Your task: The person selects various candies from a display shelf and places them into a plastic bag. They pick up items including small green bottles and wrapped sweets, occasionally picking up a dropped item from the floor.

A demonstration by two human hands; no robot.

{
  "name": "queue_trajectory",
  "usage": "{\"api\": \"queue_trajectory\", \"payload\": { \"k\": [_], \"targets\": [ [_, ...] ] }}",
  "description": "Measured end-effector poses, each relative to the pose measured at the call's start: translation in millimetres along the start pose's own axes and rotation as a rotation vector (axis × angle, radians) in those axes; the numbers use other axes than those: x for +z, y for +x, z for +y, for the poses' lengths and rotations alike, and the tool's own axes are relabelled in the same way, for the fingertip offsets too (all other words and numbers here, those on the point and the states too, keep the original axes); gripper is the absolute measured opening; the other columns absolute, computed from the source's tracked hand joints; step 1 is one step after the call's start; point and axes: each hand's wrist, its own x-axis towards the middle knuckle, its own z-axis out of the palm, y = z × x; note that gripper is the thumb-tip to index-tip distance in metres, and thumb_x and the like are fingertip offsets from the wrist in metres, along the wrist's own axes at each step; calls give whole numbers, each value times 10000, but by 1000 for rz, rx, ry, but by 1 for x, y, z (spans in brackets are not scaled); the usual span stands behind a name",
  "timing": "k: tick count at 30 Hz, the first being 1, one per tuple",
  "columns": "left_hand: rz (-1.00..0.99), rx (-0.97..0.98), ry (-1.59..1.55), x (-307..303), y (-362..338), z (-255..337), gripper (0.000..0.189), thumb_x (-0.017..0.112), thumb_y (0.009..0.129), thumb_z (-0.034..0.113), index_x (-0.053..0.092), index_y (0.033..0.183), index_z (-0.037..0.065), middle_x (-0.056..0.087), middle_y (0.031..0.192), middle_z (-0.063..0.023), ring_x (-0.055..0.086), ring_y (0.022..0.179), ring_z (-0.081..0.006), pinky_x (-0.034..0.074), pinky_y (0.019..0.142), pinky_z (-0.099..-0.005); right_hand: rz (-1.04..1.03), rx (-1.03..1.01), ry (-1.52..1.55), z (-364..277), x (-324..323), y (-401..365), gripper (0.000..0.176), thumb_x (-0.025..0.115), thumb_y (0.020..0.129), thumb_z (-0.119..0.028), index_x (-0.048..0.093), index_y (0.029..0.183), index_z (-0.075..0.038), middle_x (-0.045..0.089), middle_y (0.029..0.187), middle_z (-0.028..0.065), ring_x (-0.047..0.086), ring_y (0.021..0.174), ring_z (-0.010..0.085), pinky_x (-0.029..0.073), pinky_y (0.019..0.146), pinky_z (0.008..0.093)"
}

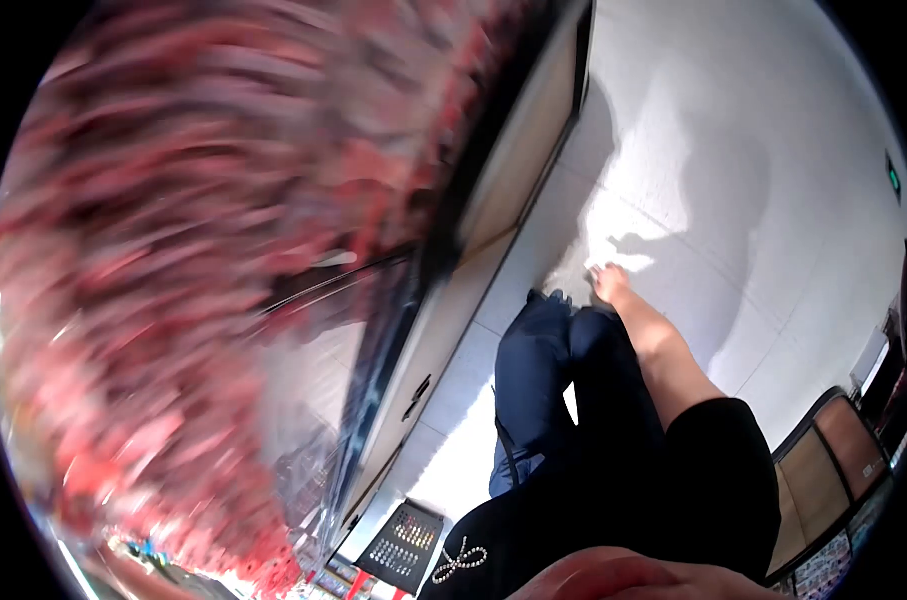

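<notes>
My right hand (pixel 611 283) hangs low over the pale tiled floor (pixel 719 215), beside the knees of my dark blue trousers (pixel 536 365). Its fingers look loosely bent and slightly apart, with nothing visible in them. The bare forearm leads back to a black sleeve. My left hand does not show. A large mass of red and pink material (pixel 164 230), smeared by motion, fills the left side; what it is cannot be made out.
A light cabinet side with a dark edge (pixel 454 215) runs diagonally left of my legs. Near its lower end is a dark tray (pixel 404 545) of small items. Brown panels with black frames (pixel 814 465) stand at the right. A green sign (pixel 894 178) is farther off.
</notes>
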Motion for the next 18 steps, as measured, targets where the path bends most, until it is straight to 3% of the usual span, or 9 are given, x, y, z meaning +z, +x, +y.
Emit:
{"api": "queue_trajectory", "payload": {
  "k": [3, 4, 6, 8, 9, 10, 13, 15, 18],
  "targets": [
    [-49, -110, -276, 3, -12, 35, 741, 537, 752, 473, 298, 1282, 14, 385, 1235, -196, 344, 1178, -282, 248, 981, -398, -47, 16, -17, 30, -50, -80, 416, 473, 727, -250, 486, 1133, -162, 561, 995, 130, 502, 975, 270, 412, 830, 357],
    [-191, -50, -344, -8, -8, 49, 814, 527, 739, 519, 233, 1304, 11, 268, 1317, -193, 224, 1243, -297, 179, 1010, -422, -96, 41, -26, 39, -64, -99, 417, 466, 727, -260, 488, 1131, -158, 572, 959, 142, 536, 920, 284, 438, 792, 366],
    [-147, -205, -654, 0, -17, 60, 956, 545, 685, 588, 132, 1329, 14, 180, 1362, -179, 194, 1254, -303, 154, 1010, -422, -22, 1, 85, 48, -115, -158, 327, 511, 700, -285, 599, 985, -151, 604, 828, 155, 577, 782, 302, 468, 697, 372],
    [-177, -52, -392, -9, -14, 61, 908, 554, 726, 514, 84, 1342, 42, 150, 1382, -162, 208, 1249, -291, 156, 1008, -387, -24, 17, 149, 50, -159, -200, 269, 547, 684, -308, 633, 869, -133, 610, 750, 141, 585, 722, 273, 467, 661, 357],
    [-150, -48, -413, -15, -7, 66, 939, 561, 713, 530, 64, 1343, 42, 152, 1381, -162, 206, 1250, -283, 135, 1012, -391, -54, 37, 231, 49, -179, -219, 247, 584, 667, -332, 668, 753, -116, 615, 673, 126, 593, 662, 244, 466, 624, 342],
    [-132, -41, -434, -20, -1, 71, 970, 567, 700, 545, 44, 1343, 43, 153, 1380, -162, 204, 1251, -275, 114, 1016, -395, -55, 32, 202, 44, -198, -237, 247, 584, 667, -332, 668, 753, -116, 615, 673, 126, 593, 662, 244, 466, 624, 342],
    [23, -280, -977, -28, 6, 77, 966, 534, 722, 555, 12, 1336, 22, 273, 1332, -170, 238, 1230, -282, 138, 1006, -390, -136, -143, 407, -6, -279, -292, 326, 674, 610, -373, 618, 557, -56, 584, 539, 58, 553, 536, 120, 432, 536, 264],
    [165, -388, -1318, -30, 7, 78, 939, 558, 756, 471, -34, 1332, 26, 353, 1277, -187, 333, 1175, -279, 191, 991, -378, -86, -269, 364, -61, -341, -338, 317, 683, 618, -339, 584, 542, -48, 557, 528, 46, 532, 529, 126, 419, 524, 262],
    [236, -493, -1340, -58, 9, 71, 761, 552, 808, 266, 43, 1310, 3, 454, 1157, -205, 444, 1079, -266, 309, 924, -348, -12, -563, 407, -143, -412, -412, 302, 694, 636, -264, 526, 531, -36, 506, 550, 30, 484, 529, 133, 393, 506, 260]
  ]
}}
